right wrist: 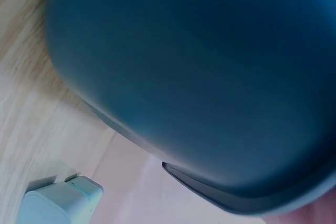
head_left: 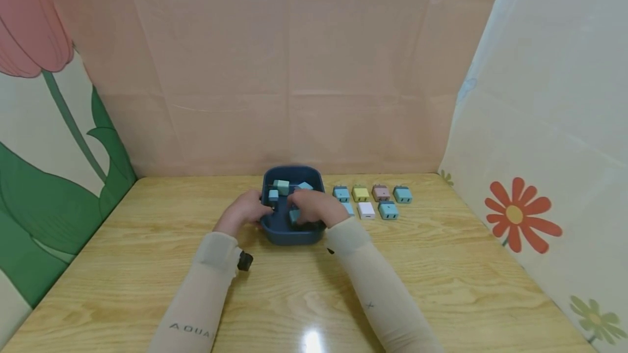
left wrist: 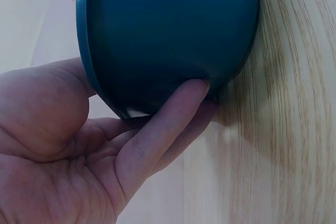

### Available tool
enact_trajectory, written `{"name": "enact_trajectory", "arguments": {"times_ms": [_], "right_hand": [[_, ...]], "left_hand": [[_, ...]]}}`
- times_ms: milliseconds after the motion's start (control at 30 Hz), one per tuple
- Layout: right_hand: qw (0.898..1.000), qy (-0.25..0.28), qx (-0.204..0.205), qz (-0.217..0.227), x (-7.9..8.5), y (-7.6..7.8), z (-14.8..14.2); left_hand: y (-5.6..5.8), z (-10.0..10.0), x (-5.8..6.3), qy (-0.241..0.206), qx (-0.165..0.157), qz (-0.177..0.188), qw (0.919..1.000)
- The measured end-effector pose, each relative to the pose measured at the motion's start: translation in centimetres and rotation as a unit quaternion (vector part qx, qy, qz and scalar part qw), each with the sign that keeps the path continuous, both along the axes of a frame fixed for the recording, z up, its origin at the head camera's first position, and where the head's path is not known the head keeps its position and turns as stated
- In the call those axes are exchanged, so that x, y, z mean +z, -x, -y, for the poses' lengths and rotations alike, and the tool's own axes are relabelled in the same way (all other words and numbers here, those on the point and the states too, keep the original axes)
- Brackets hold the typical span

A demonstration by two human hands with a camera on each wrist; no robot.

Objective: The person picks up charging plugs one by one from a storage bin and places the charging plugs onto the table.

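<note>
A dark blue plastic bin [head_left: 289, 237] stands on the table with several light blue and greenish charger plugs [head_left: 282, 187] inside. My left hand [head_left: 247, 207] holds the bin's left side. In the left wrist view, its thumb goes over the rim and its fingers [left wrist: 163, 129] lie along the outside wall. Over the right rim, my right hand [head_left: 316, 206] reaches down into the bin, its fingers beside a blue charger plug [head_left: 294, 215]. Whether they pinch it is unclear. In the right wrist view the bin's outer wall [right wrist: 184, 77] hides most of that hand.
Right of the bin, charger plugs stand in two rows: several blue ones [head_left: 403, 195], a yellow one [head_left: 360, 194], a pink one [head_left: 380, 193] and a white one [head_left: 366, 211]. A pinkish cloth [head_left: 294, 70] hangs behind the wooden table [head_left: 284, 298]. Flower-printed cloths flank it.
</note>
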State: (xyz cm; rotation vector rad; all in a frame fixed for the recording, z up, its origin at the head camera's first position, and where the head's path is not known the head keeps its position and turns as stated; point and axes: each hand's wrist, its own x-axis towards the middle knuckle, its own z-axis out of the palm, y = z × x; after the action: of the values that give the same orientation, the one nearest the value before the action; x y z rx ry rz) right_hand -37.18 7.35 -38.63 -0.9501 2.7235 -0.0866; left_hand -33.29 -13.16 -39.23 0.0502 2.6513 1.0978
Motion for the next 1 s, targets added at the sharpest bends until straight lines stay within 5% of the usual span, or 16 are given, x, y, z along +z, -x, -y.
{"name": "enact_trajectory", "arguments": {"times_ms": [1000], "right_hand": [[0.999, 0.026, 0.023, 0.003, 1.2, 0.1, -0.9]], "left_hand": [[-0.1, -0.2, 0.2, -0.012, 0.005, 0.007, 0.9999]]}}
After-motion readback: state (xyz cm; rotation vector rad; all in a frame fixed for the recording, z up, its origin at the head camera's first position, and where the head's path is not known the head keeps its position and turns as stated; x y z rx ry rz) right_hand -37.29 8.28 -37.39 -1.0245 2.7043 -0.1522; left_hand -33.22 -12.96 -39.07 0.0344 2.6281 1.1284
